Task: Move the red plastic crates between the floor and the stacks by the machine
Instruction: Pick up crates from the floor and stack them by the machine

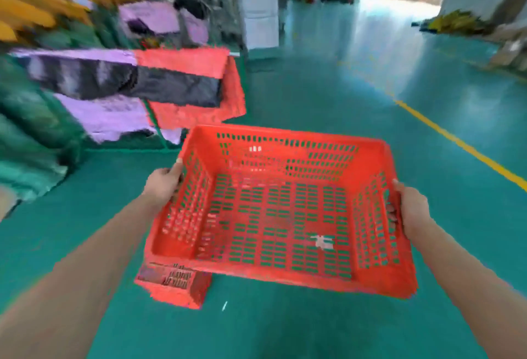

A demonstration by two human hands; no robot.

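Observation:
I hold an empty red slotted plastic crate in the air in front of me, above the green floor. My left hand grips its left rim, thumb over the top edge. My right hand grips the right rim, fingers curled through the side wall. Below the crate's near left corner, part of another red crate sits on the floor, mostly hidden. A further red crate stands at the left, blurred, with dark material in it.
Blurred green, purple and orange shapes fill the left side. A white pillar stands behind. A yellow floor line runs along the right. Boxes and yellow items lie at the far right. Open green floor stretches ahead.

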